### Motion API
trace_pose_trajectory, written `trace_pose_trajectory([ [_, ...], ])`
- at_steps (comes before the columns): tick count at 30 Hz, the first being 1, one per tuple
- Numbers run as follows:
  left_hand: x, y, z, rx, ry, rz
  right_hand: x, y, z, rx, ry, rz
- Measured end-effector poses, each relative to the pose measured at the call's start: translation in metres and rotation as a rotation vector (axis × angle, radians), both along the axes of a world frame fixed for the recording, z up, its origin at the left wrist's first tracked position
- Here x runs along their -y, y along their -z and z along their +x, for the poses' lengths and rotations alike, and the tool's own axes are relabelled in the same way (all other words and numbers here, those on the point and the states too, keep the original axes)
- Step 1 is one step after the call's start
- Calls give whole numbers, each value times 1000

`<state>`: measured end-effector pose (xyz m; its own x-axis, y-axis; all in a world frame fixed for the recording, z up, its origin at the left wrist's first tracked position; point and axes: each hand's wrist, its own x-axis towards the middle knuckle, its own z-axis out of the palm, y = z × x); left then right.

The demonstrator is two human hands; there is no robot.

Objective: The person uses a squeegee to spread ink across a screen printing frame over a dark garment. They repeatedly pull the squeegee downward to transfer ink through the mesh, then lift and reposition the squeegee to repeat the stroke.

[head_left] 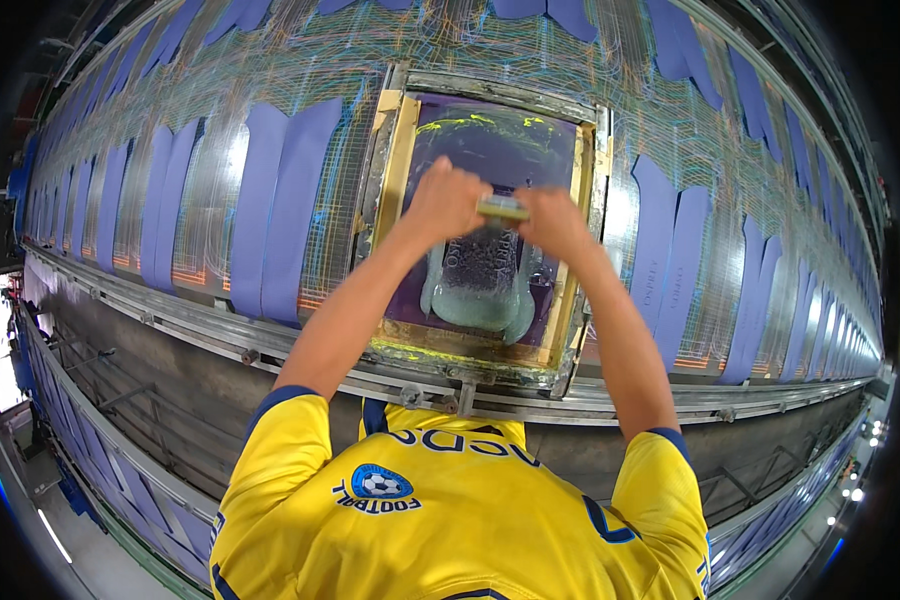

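Observation:
Both my hands grip a squeegee [503, 207] held crosswise over a screen-printing frame [402, 165]. My left hand [448, 203] is closed round its left end and my right hand [554, 222] round its right end. Only a short yellowish middle part of the squeegee shows between them; its blade is hidden. Below the hands, dark lettering shows in the purple screen mesh [410, 285]. A thick grey-green pool of ink [475, 306] lies at the near end of the mesh, with streaks up its sides. Yellow smears mark the far end.
Purple-blue fabric pieces [300, 200] lie in pairs along the long table, left and right of the frame, with more [675, 50] along the far side. Coloured lines cover the table surface [370, 60]. A metal rail [300, 345] with fittings runs along the near edge.

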<state>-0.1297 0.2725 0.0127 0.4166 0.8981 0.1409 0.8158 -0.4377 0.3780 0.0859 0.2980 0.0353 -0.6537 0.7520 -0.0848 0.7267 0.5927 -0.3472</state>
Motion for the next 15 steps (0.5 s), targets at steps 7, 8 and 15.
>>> trace_pose_trajectory([
  [7, 76, 0, 10, -110, -18, -164, 77, 25, 8, -16, 10, 43],
  [8, 115, 14, 12, 25, -20, -57, 111, 20, 14, -132, -13, 74],
  [15, 60, 3, 7, -16, 41, -65, 59, 10, 14, -41, -39, -4],
])
